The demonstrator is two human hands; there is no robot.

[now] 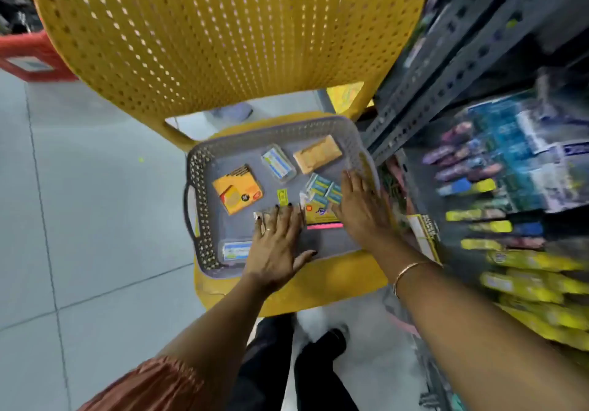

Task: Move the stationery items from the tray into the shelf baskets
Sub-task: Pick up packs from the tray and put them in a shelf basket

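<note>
Head view, and we're looking down at the grey tray point(204, 168) sitting on a yellow chair point(223, 44). Our left hand point(275, 245) lies flat and spread at the tray's near edge, fingers over a clear packet point(264, 217) we can barely make out; gripping it or just resting, we can't tell. Our right hand point(361, 206) is flat too, at the tray's right side, half covering some small blue-and-white packs point(320, 184). An orange card pack point(237, 192) sits left in the tray. The shelf point(510, 187) right of the tray is pure blur.
</note>
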